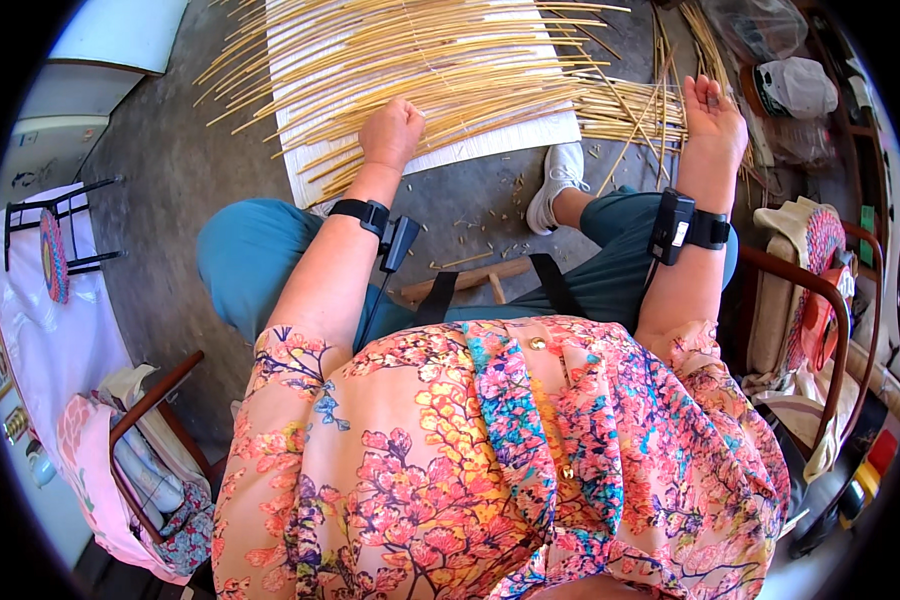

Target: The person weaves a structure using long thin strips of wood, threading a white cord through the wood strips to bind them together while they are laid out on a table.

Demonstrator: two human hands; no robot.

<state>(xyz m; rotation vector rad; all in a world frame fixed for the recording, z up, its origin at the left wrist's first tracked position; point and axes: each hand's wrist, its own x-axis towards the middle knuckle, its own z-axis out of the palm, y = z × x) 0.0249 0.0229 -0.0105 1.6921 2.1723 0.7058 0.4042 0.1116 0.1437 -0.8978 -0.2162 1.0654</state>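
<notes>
Long straw-coloured stalks lie side by side in a loose mat, with a thin cord line crossing them. My left hand is closed in a fist at the mat's near edge, over the stalks; whatever its fingers hold is hidden. Off to the right, my right hand is raised palm up beside some crossed loose stalks. Its fingers are loosely curled and slightly apart, and I see nothing in it. Black bands with small devices are strapped to both my wrists.
A white sheet lies under the mat on the grey floor, where stalk bits are scattered. A wooden stool is between my legs. Chairs with cushions stand on both sides. Plastic bags and a stalk bundle are at far right.
</notes>
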